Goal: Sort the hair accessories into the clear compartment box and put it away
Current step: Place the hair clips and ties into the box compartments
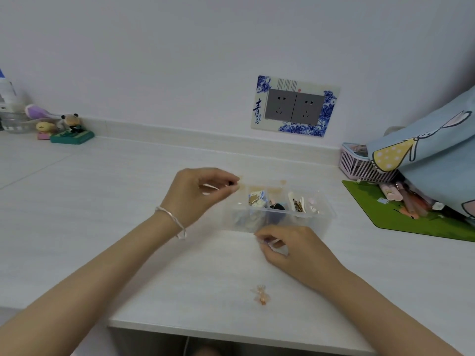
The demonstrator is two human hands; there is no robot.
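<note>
A clear compartment box [325,219] stands on the white desk [102,214], with several hair clips in its sections. My left hand [198,194] hovers at the box's far left corner, its fingertips pinched on something small and dark. My right hand [290,250] rests on the desk just in front of the box, fingers closed on a small pale item that is mostly hidden. A small orange hair accessory [261,295] lies loose on the desk near the front edge.
A green mat [380,206] with pens lies at the right, under a blue patterned bag [437,150] and beside a pink basket [352,163]. Small figurines [70,127] stand at the back left. A double wall socket [294,106] sits behind the box.
</note>
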